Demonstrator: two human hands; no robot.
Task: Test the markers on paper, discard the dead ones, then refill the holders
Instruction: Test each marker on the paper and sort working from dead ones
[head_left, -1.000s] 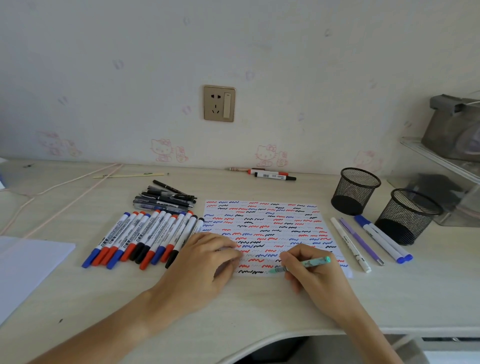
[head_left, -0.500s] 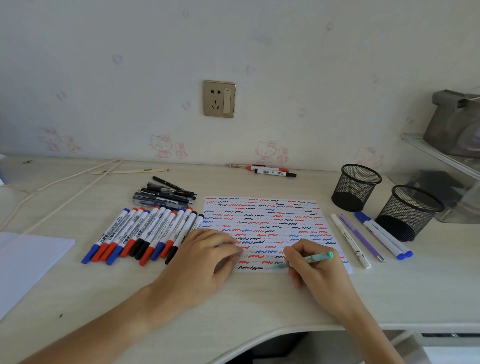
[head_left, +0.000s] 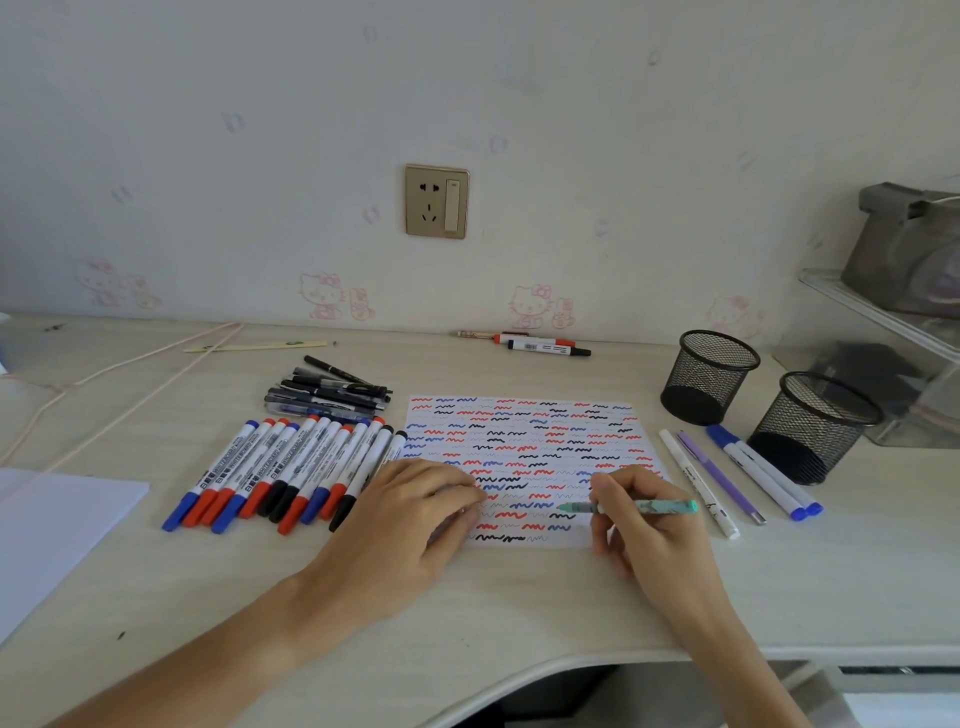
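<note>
The teal pen (head_left: 644, 506) has shifted up the paper (head_left: 524, 436), lying sideways, tip leftward, right hand (head_left: 649, 525) fingers clamped round it.

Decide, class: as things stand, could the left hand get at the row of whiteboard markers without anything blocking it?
Probably yes. The left hand rests on the paper right beside the whiteboard markers, holds nothing, and only bare desk lies between them. It would have to let go of the paper.
</note>
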